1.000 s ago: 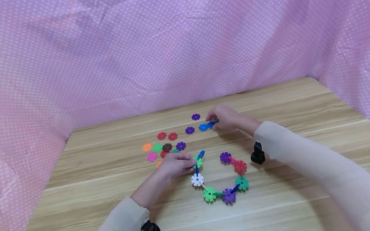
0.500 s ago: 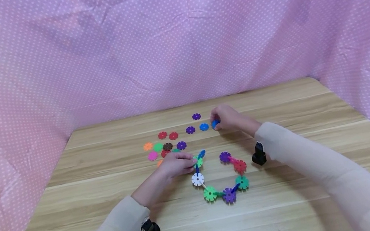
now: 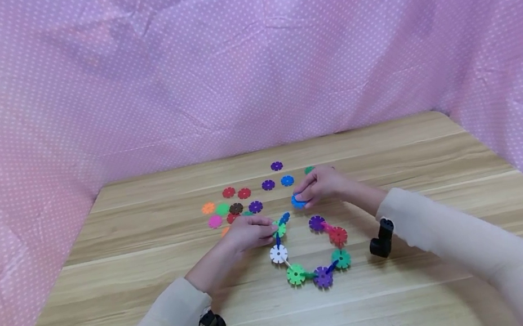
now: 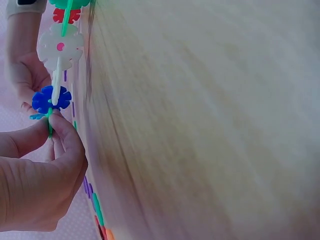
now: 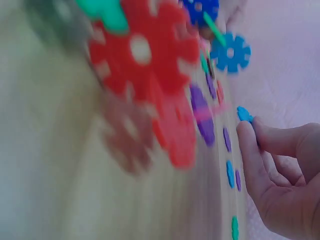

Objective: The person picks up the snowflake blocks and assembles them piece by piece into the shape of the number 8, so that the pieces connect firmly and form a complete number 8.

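Observation:
A curved chain of slotted plastic flower discs lies on the table, its white disc (image 3: 279, 253) at the left and its red disc (image 3: 338, 236) at the right. My left hand (image 3: 250, 232) pinches the light green disc (image 3: 279, 229) near the chain's upper left end, where a blue disc (image 3: 284, 218) sticks out. In the left wrist view, thumb and fingertips hold that green disc edge-on, below a dark blue disc (image 4: 51, 100). Between thumb and fingertips my right hand (image 3: 320, 184) pinches a loose blue disc (image 3: 298, 200), just above the chain's gap.
Loose discs lie left and behind the hands, among them a brown disc (image 3: 236, 208), a pink disc (image 3: 215, 221) and a purple disc (image 3: 268, 185). A green disc (image 3: 309, 169) lies behind the right hand. Pink dotted cloth (image 3: 247, 74) stands behind the table (image 3: 144, 198).
My right hand has picked up the blue disc and brought it toward me, closer to the chain's open ends, uncovering a green disc behind. The left hand has stayed in place.

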The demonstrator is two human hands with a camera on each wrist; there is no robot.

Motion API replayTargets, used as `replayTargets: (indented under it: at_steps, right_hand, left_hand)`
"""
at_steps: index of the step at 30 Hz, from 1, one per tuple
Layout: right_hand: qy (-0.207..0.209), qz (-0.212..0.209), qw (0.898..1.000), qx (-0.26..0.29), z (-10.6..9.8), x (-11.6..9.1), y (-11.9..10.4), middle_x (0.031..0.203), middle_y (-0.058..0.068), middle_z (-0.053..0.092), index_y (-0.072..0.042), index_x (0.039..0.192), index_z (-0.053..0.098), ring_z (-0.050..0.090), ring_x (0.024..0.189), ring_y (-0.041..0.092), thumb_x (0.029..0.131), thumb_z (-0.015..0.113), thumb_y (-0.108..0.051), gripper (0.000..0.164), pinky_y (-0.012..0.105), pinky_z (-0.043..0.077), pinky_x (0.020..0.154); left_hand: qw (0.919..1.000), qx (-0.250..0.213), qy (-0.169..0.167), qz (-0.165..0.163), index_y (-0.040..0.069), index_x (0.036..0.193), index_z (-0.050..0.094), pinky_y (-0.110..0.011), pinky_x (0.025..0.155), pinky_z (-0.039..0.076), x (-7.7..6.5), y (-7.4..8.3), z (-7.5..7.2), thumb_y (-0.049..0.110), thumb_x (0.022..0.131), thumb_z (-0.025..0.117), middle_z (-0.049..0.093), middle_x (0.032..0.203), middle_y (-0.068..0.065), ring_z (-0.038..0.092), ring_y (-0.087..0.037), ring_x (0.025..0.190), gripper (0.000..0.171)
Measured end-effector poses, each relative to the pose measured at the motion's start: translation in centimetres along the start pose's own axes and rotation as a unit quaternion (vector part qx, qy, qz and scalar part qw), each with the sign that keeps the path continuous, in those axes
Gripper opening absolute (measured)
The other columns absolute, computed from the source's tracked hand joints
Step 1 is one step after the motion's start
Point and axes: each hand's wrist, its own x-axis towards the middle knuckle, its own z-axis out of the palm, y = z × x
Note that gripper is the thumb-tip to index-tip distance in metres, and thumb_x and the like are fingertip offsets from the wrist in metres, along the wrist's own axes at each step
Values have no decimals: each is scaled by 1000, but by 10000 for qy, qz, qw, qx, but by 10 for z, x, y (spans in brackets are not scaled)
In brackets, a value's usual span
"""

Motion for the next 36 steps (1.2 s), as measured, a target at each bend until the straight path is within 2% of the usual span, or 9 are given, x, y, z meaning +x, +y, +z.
replayTargets:
  at_steps: [7,10,16,22,30,36]
  right_hand:
    - [180,85,9979,617,13,-12,-2,83,7,75,6,108,69,71,68,14,81,75,-6,30,35,61,78]
    - [198,119,9977,636,15,-14,-2,78,1,74,4,107,70,70,67,13,80,76,-7,29,35,61,77]
    - [153,44,9983,560,17,-16,-2,74,-2,72,4,104,71,68,64,11,80,77,-8,28,31,61,72]
    - [39,-73,9973,727,21,-16,-1,73,-1,72,7,103,70,67,60,11,80,75,-2,25,28,61,68]
    - [76,135,9978,649,27,-17,-2,75,3,74,6,103,71,68,61,11,80,74,-1,24,29,61,69]
    - [71,202,9983,535,28,-17,-3,79,8,75,5,99,72,69,62,14,80,75,-1,21,31,62,68]
  left_hand:
    - [9999,-81,3,-96,2,108,68,-30,87,59,1,2,-1,10,91,64,69,103,-10,69,-11,83,19]
    - [9998,-133,-6,-132,3,108,68,-30,87,59,0,4,-1,10,91,65,69,101,-9,69,-12,83,18]
    - [9998,-192,-21,-89,2,106,68,-29,85,59,0,4,-1,8,90,66,69,98,-8,68,-11,80,17]
    - [9999,-117,-3,6,1,108,68,-28,82,60,0,4,0,8,90,66,70,99,-9,68,-10,79,19]
    - [9989,84,408,218,-2,105,71,-26,74,60,-1,3,8,2,85,70,70,106,-15,65,-9,72,20]
    - [9983,141,532,170,-1,105,71,-25,74,60,-1,4,11,2,85,70,69,111,-16,65,-9,72,20]
